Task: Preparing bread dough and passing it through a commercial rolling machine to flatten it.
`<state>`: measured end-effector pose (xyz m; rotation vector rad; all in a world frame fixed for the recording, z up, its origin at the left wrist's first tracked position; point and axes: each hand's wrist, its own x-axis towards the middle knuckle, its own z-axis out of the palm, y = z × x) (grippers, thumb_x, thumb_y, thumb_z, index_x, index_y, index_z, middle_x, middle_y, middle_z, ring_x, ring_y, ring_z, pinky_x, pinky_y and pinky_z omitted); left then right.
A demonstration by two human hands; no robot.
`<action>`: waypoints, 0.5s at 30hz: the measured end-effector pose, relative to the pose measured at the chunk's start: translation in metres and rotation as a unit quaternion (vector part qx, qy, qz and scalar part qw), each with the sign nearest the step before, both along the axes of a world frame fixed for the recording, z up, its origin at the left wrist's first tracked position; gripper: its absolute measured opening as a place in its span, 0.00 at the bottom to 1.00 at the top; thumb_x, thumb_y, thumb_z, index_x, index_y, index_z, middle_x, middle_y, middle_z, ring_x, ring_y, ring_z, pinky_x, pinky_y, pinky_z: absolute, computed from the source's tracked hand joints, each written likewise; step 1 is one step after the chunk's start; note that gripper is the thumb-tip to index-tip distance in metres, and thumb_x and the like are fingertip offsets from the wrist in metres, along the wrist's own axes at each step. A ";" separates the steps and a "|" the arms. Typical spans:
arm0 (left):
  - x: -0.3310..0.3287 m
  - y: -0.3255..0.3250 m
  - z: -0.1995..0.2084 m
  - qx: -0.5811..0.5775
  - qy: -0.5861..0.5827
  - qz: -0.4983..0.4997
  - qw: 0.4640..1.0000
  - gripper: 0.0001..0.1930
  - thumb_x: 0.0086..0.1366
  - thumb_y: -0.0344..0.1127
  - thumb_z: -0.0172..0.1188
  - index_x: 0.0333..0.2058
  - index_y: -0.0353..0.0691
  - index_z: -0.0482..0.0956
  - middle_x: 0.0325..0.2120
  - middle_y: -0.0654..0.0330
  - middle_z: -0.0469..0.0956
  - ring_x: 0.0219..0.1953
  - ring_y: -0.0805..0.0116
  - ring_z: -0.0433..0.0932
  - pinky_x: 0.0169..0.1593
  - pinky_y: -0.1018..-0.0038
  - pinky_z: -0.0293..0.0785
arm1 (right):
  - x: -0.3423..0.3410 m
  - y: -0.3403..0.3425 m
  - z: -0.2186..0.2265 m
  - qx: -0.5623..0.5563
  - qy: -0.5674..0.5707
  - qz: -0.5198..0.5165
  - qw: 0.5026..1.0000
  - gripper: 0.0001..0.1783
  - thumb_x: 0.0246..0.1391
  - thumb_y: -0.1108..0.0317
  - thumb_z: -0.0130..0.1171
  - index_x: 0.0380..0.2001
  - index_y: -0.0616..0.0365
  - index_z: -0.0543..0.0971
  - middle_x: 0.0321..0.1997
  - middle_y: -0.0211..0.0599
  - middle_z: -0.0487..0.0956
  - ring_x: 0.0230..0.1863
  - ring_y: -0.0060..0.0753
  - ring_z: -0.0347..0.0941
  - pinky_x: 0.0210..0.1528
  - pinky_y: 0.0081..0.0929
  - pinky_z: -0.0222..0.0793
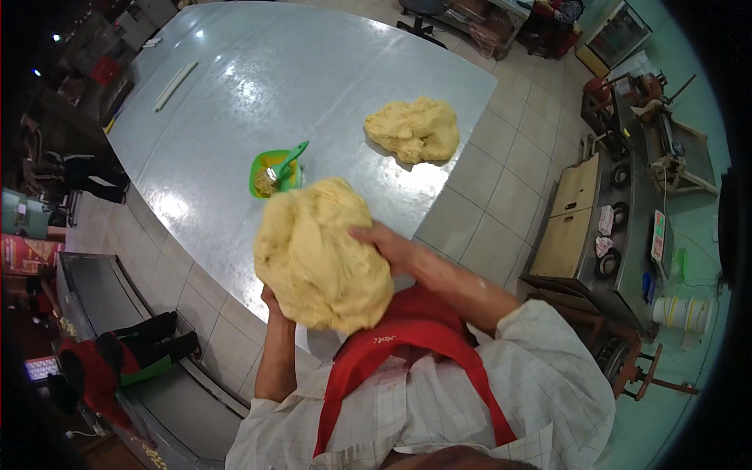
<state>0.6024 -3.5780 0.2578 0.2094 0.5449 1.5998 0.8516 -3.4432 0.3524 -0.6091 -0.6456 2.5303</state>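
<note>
A large lump of yellow dough (321, 254) is held up in front of me, over the near edge of the metal table. My left hand (276, 304) grips its lower left side, the fingers mostly hidden behind it. Against its right side presses my right hand (384, 244), its fingers partly out of sight around the dough. Just beyond the lump is a green square container (255, 182) with a green-handled brush (288, 162) in it. A second lump of yellow dough (415, 129) rests on the table farther right.
The shiny metal table (266, 86) carries white sticks (175, 86) at far left. A counter with burners (619, 204) runs along the right wall. Someone in red and black (110, 360) is at a lower-left counter. An office chair (423, 19) stands beyond the table.
</note>
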 end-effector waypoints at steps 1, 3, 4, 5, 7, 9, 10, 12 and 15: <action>0.001 -0.001 -0.007 -0.001 -0.001 0.001 1.000 0.40 0.60 0.42 0.56 0.71 0.35 0.61 0.66 0.48 0.71 0.65 0.49 0.73 0.68 0.55 0.71 | 0.004 0.018 0.002 -0.001 -0.001 0.001 1.000 0.38 0.62 0.52 0.66 0.67 0.64 0.68 0.62 0.47 0.78 0.56 0.40 0.81 0.58 0.36 0.80; -0.003 0.012 -0.020 -0.050 0.119 -0.071 0.989 0.36 0.65 0.45 0.52 0.69 0.34 0.64 0.64 0.49 0.73 0.65 0.50 0.73 0.68 0.56 0.71 | 0.014 0.053 -0.002 0.176 -0.122 0.054 0.975 0.42 0.60 0.49 0.67 0.67 0.65 0.67 0.61 0.52 0.78 0.60 0.47 0.79 0.61 0.41 0.76; 0.004 0.014 -0.018 -0.167 0.170 -0.045 0.970 0.34 0.67 0.44 0.55 0.68 0.33 0.64 0.63 0.49 0.74 0.64 0.52 0.74 0.68 0.58 0.70 | 0.025 0.057 -0.004 0.180 -0.122 0.052 0.975 0.42 0.60 0.49 0.67 0.67 0.65 0.67 0.61 0.52 0.78 0.60 0.47 0.79 0.61 0.41 0.76; 0.015 0.019 -0.008 -0.164 0.172 -0.045 0.970 0.34 0.67 0.44 0.55 0.68 0.33 0.64 0.63 0.49 0.74 0.64 0.52 0.74 0.68 0.58 0.70 | 0.038 0.061 -0.006 0.377 -0.293 0.041 0.878 0.45 0.58 0.47 0.68 0.68 0.66 0.65 0.62 0.56 0.77 0.62 0.51 0.76 0.65 0.43 0.72; 0.037 0.031 0.009 -0.284 0.327 -0.003 0.901 0.35 0.67 0.40 0.60 0.68 0.33 0.64 0.62 0.50 0.75 0.63 0.53 0.75 0.69 0.61 0.68 | 0.072 0.077 -0.022 0.546 -0.441 0.022 0.712 0.49 0.56 0.45 0.70 0.69 0.66 0.63 0.63 0.60 0.75 0.65 0.54 0.73 0.68 0.46 0.68; 0.054 0.029 0.022 -0.330 0.461 0.069 0.821 0.36 0.67 0.37 0.63 0.70 0.33 0.61 0.67 0.48 0.69 0.68 0.53 0.68 0.71 0.61 0.60 | 0.119 0.098 -0.042 0.542 -0.504 -0.028 0.672 0.58 0.49 0.42 0.73 0.72 0.67 0.58 0.68 0.66 0.68 0.71 0.63 0.63 0.72 0.50 0.59; 0.052 0.022 0.007 -0.314 0.633 0.138 0.694 0.36 0.67 0.36 0.63 0.70 0.32 0.62 0.68 0.46 0.66 0.70 0.53 0.65 0.72 0.60 0.57 | 0.142 0.110 -0.046 0.545 -0.501 -0.024 0.672 0.58 0.49 0.42 0.73 0.72 0.67 0.58 0.68 0.66 0.68 0.71 0.63 0.63 0.72 0.50 0.59; 0.069 0.027 0.011 -0.290 0.773 0.200 0.528 0.35 0.66 0.34 0.63 0.70 0.32 0.63 0.70 0.45 0.63 0.71 0.53 0.62 0.74 0.60 0.54 | 0.179 0.135 -0.036 0.582 -0.613 -0.044 0.532 0.66 0.45 0.38 0.74 0.74 0.66 0.52 0.72 0.68 0.62 0.73 0.66 0.57 0.73 0.57 0.55; 0.133 0.079 0.075 -0.134 0.667 0.248 0.689 0.32 0.67 0.25 0.59 0.69 0.31 0.63 0.69 0.47 0.64 0.72 0.55 0.62 0.75 0.61 0.52 | 0.211 0.182 -0.032 0.625 -0.642 -0.076 0.437 0.71 0.40 0.36 0.75 0.75 0.66 0.50 0.73 0.69 0.59 0.74 0.69 0.53 0.74 0.64 0.49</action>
